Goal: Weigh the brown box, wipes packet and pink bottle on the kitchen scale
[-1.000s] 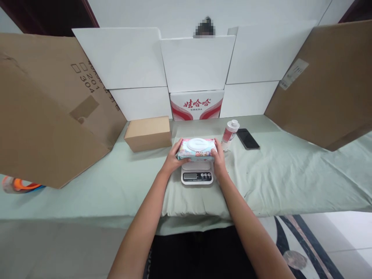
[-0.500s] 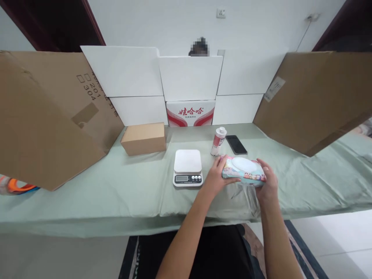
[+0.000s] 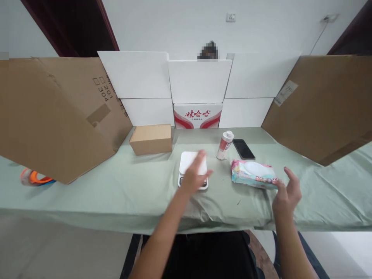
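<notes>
A pack of wet wipes (image 3: 253, 173), pink and light blue with a white lid, lies on the green cloth. At its right end is my right hand (image 3: 287, 192), thumb and fingers apart, the fingertips close to or touching the pack. My left hand (image 3: 193, 175), blurred by motion, is over the front of the white kitchen scale (image 3: 186, 158), its fingers spread with nothing in them. Part of the scale's display and buttons is hidden behind that hand. A white bottle with a red label (image 3: 224, 145) stands between the scale and the pack.
Behind the bottle lies a black phone (image 3: 243, 149). A small brown carton (image 3: 151, 140) sits at the back left. Large cardboard panels (image 3: 58, 116) and white boxes (image 3: 200, 81) wall the table. Rolls of tape (image 3: 36, 178) lie far left. A person's head shows beyond the boxes.
The pack of wipes, held up in both hands before, now rests on the table. My left hand has let go and moved left to the scale; my right hand has opened at the pack's end.
</notes>
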### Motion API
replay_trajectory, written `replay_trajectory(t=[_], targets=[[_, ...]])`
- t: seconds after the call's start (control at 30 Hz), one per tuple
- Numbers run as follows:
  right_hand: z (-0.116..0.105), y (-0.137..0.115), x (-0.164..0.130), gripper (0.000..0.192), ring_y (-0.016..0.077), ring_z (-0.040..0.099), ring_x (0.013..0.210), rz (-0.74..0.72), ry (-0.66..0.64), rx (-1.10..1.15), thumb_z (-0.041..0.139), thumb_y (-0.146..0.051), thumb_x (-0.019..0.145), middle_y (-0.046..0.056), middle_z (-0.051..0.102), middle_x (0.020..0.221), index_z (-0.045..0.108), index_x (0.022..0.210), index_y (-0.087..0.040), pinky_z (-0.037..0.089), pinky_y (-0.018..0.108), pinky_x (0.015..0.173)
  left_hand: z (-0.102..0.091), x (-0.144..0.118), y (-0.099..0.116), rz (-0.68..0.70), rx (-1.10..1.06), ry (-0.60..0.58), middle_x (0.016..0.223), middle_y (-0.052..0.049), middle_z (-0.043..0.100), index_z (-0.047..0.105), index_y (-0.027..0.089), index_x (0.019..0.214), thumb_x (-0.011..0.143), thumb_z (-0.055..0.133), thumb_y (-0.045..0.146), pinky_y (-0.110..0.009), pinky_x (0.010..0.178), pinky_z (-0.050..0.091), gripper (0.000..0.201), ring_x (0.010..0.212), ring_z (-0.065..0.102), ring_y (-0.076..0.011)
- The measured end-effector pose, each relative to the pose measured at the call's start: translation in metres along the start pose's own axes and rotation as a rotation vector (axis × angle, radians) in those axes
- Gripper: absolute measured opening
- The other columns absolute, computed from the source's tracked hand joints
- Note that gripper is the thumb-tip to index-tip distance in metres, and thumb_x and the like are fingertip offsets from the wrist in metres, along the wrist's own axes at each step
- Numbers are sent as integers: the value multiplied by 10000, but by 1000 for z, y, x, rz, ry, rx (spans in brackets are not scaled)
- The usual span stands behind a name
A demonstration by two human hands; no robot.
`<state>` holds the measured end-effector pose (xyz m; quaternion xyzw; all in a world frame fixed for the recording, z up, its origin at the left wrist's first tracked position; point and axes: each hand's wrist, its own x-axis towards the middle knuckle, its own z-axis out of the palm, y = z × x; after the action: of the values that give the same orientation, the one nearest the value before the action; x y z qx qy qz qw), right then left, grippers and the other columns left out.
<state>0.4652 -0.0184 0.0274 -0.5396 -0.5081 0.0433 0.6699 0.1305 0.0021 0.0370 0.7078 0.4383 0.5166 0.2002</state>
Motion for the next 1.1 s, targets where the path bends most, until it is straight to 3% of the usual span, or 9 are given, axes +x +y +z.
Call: replay_trajectory(t=[0.13, 0.23, 0.4, 0.47, 0.57, 0.73, 0.9, 1.0, 1.1], targets=[[53, -68, -10, 419, 337, 573, 1406, -166, -269, 177, 626, -445, 969, 125, 650, 1436, 694, 1310, -211, 402, 596, 1229, -152, 7, -76, -156, 38, 693, 1628, -139, 494, 550, 232, 1496, 928, 696, 586, -473, 1346, 304, 685, 1561, 425, -290], [142, -115, -16, 457, 295, 565, 1425, -11, -575, 401, 646, -516, 953, 90, 646, 1463, 676, 1337, -270, 407, 528, 1254, -224, 17, -134, -294, -96, 876, 1702, -193, 360, 465, 180, 1536, 845, 755, 650, -452, 1361, 239, 884, 1620, 310, -294], [306, -155, -36, 609, 282, 555, 1425, 640, -835, 658, 710, -559, 821, 81, 595, 1501, 621, 1348, -268, 427, 497, 1246, -245, 14, -196, -340, -266, 905, 1739, -169, 292, 397, 242, 1592, 901, 565, 775, -454, 1336, 290, 889, 1611, 334, -273], [352, -160, -48, 603, 283, 525, 1444, 727, -839, 607, 690, -531, 810, 82, 582, 1500, 601, 1341, -259, 404, 502, 1254, -241, 13, -210, -339, -273, 855, 1738, -140, 307, 425, 268, 1584, 885, 565, 800, -450, 1331, 303, 889, 1605, 350, -263], [388, -163, -67, 508, 301, 547, 1385, 714, -869, 559, 645, -450, 812, 95, 629, 1411, 622, 1268, -227, 385, 539, 1248, -237, 16, -219, -400, -297, 739, 1656, -149, 456, 549, 237, 1499, 850, 587, 831, -478, 1317, 337, 880, 1554, 440, -278], [367, -166, -69, 593, 296, 503, 1376, 437, -828, 543, 635, -445, 830, 91, 594, 1441, 565, 1382, -240, 386, 513, 1244, -227, 21, -195, -289, -311, 632, 1467, -156, 643, 678, 195, 1346, 850, 645, 782, -471, 1270, 416, 769, 1467, 543, -303], [256, -141, -46, 755, 292, 362, 1517, -148, -589, 276, 603, -525, 960, 120, 376, 1617, 331, 1631, -312, 354, 543, 1265, -185, 11, -149, -119, -388, 370, 1396, -164, 694, 667, 175, 1394, 862, 730, 666, -446, 1146, 553, 727, 1345, 650, -320], [188, -111, -50, 751, 284, 412, 1489, -164, -489, 140, 567, -529, 1005, 127, 406, 1557, 263, 1667, -345, 396, 543, 1235, -158, 1, -131, -84, -438, 168, 1372, -166, 715, 687, 172, 1395, 853, 783, 587, -443, 1104, 596, 690, 1276, 700, -321], [156, -81, -65, 753, 291, 425, 1488, -63, -436, 104, 551, -541, 1010, 122, 414, 1570, 258, 1672, -333, 385, 552, 1243, -144, -5, -122, -62, -408, 73, 1295, -144, 756, 747, 187, 1324, 871, 781, 527, -409, 993, 661, 567, 1192, 746, -315]])
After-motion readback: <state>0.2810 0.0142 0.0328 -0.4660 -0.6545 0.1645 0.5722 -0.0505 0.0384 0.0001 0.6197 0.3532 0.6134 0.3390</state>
